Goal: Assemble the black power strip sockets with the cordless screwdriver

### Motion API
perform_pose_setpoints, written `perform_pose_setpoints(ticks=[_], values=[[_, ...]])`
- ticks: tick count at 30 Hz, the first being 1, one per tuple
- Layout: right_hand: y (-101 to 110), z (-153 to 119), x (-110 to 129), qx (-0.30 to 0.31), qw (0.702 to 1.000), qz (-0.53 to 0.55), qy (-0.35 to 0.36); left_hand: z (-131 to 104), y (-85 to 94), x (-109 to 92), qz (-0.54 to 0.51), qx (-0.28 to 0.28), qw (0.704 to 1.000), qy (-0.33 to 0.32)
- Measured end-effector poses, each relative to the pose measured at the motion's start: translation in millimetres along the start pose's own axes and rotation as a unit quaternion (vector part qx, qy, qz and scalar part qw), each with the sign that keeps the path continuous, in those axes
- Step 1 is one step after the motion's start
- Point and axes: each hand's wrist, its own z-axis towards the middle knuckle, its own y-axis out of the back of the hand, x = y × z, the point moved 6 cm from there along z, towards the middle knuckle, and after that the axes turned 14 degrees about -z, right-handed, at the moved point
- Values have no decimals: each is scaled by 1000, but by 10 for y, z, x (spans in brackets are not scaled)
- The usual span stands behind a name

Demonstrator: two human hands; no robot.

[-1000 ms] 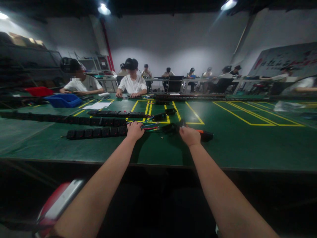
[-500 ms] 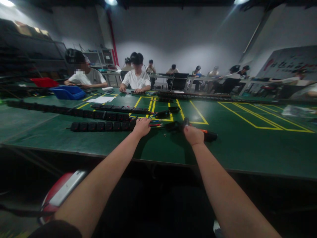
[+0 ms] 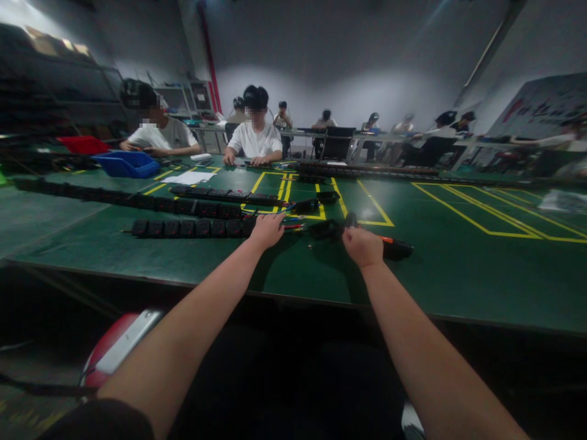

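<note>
Left hand [image 3: 268,232] has crept along the black strip [image 3: 183,229] toward the wire tips; the view has swung too.
Strip lies flat on green table [image 3: 458,275], near edge, coloured wires [image 3: 293,227] out its right end. Left fingers low over that end, pinch hidden, can't tell. Right hand [image 3: 364,246] closed round dark, orange-marked tool [image 3: 397,248]. Strip probably stiffish, some weight; take it by the blocks, wires likely soft, easily strained.

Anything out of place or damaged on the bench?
One tiny bit lies loose on the green table, between the left hand and right hand; it's too small to identify. I see no clear damage or spill.
</note>
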Motion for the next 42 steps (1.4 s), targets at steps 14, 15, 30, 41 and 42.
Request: perform_pose_setpoints(ticks=[14,15,30,41,42], values=[[315,321,754,23,980,68,185,40,63,65,9,-9,1000,26],[296,388,825,40,978,61,197,36,71,74,9,-12,999,30],[108,610,1364,62,962,61,258,5,151,35,-15,-42,999,1],[192,574,1190,32,970,80,225,-45,104,-151,7,57,995,-84],[176,581,1191,33,970,83,224,-40,92,-153,21,67,994,-89]])
